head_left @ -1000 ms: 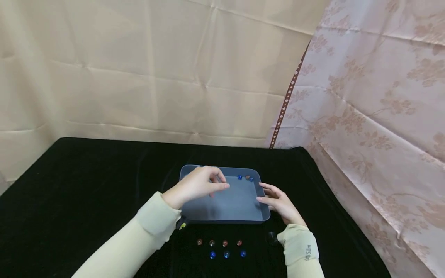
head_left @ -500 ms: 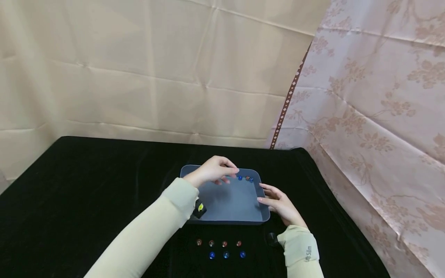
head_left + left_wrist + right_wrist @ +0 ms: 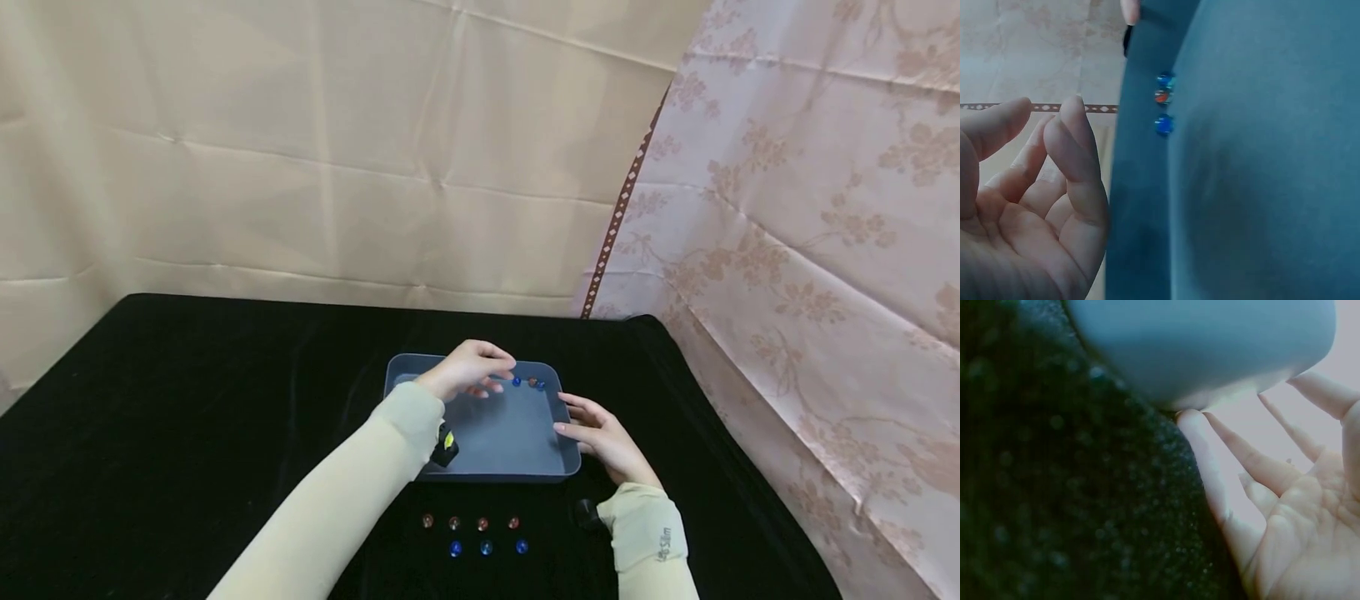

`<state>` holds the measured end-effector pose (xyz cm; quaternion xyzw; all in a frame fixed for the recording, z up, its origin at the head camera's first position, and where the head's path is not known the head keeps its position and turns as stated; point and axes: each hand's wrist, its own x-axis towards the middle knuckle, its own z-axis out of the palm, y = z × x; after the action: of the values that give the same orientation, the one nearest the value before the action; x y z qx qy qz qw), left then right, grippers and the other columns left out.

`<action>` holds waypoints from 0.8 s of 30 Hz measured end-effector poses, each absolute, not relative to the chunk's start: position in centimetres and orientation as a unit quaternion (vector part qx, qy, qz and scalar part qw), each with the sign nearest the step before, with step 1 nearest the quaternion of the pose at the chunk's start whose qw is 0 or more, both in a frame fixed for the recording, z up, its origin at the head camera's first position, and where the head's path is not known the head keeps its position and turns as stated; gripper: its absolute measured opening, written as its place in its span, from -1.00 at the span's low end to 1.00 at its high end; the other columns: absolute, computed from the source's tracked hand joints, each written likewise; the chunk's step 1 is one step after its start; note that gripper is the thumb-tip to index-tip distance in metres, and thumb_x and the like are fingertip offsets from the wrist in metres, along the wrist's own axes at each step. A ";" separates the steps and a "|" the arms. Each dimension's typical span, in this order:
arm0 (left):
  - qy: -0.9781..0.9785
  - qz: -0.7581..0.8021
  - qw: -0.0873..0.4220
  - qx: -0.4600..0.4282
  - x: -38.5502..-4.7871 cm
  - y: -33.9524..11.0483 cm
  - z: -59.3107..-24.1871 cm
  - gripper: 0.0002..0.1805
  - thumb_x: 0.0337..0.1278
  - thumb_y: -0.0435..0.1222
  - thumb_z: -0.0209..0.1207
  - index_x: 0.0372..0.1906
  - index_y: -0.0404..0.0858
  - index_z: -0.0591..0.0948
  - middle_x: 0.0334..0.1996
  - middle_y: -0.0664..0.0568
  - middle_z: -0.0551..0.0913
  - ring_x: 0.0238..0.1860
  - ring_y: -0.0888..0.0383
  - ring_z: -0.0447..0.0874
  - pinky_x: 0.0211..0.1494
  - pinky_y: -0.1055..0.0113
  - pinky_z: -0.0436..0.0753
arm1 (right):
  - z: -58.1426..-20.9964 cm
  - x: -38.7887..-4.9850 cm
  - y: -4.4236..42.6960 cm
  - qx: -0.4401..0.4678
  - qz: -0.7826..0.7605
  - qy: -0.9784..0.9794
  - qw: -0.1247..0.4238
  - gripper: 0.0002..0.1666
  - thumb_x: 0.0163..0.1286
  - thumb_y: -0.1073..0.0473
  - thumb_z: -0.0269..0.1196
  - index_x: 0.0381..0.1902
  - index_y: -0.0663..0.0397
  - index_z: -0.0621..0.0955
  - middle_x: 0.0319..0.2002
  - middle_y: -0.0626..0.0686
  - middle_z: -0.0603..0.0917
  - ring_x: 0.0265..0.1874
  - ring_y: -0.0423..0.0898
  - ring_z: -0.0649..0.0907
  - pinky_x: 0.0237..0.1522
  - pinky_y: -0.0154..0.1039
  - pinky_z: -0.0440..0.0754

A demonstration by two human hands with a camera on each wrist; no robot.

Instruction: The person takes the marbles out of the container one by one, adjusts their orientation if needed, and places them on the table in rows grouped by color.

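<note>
Above the far side of a blue-grey tray [image 3: 517, 437] hovers my left hand [image 3: 472, 368], fingers loosely bent. The left wrist view shows this hand [image 3: 1041, 212] with a gap between thumb and forefinger and nothing held. Just right of its fingertips, a blue marble [image 3: 517, 382], an orange-brown marble [image 3: 532, 382] and another blue marble [image 3: 541, 386] lie along the tray's far wall. My right hand [image 3: 611, 440] rests its spread fingers on the tray's right side; in the right wrist view its fingertips [image 3: 1191, 415] touch the tray's outer wall [image 3: 1210, 356].
On the black cloth [image 3: 187, 433] in front of the tray, several reddish or clear marbles [image 3: 482, 524] form one row. Three blue marbles [image 3: 486, 547] make a nearer row. A beige curtain [image 3: 262, 150] hangs behind, a floral one [image 3: 810, 208] at the right.
Since a second ago my left hand has moved right and away over the tray, closer to the marbles at the far wall. My right hand has stayed at the tray's side.
</note>
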<state>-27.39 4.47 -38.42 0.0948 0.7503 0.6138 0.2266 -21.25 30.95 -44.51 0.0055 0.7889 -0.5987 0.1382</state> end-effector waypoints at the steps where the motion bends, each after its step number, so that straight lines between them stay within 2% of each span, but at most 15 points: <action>1: 0.749 0.616 0.227 0.091 -27.5 4.6 -38.6 -0.64 0.36 -0.18 0.19 0.13 -0.29 0.60 0.04 -0.23 0.71 -0.36 0.12 0.72 -0.44 0.46 0.58 | -44.5 -21.3 31.0 0.006 -0.599 0.789 0.138 -0.28 0.40 0.10 0.26 0.46 -0.02 0.32 0.42 0.29 0.32 0.20 0.13 0.56 0.13 -0.03 0.62; 14: 0.745 0.620 0.239 0.061 -28.5 4.8 -40.9 -0.61 0.40 -0.15 0.15 0.18 -0.27 0.58 0.08 -0.22 0.69 -0.41 0.20 0.67 -0.44 0.46 0.57 | -44.2 -21.1 31.1 -0.004 -0.594 0.792 0.142 -0.29 0.43 0.10 0.23 0.48 0.00 0.29 0.45 0.31 0.28 0.26 0.16 0.51 0.16 -0.02 0.60; 24: 0.750 0.605 0.256 0.074 -28.3 5.5 -41.5 -0.50 0.44 -0.01 0.07 0.28 -0.22 0.49 0.07 -0.12 0.69 -0.27 0.13 0.70 -0.31 0.39 0.65 | -44.3 -21.2 31.2 -0.009 -0.599 0.787 0.143 -0.29 0.43 0.10 0.23 0.48 0.00 0.29 0.45 0.30 0.28 0.29 0.18 0.49 0.19 -0.01 0.59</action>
<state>-28.28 5.53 -41.54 0.0739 0.7505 0.6047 0.2563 -21.19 31.21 -44.30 -0.0087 0.7875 -0.5994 0.1432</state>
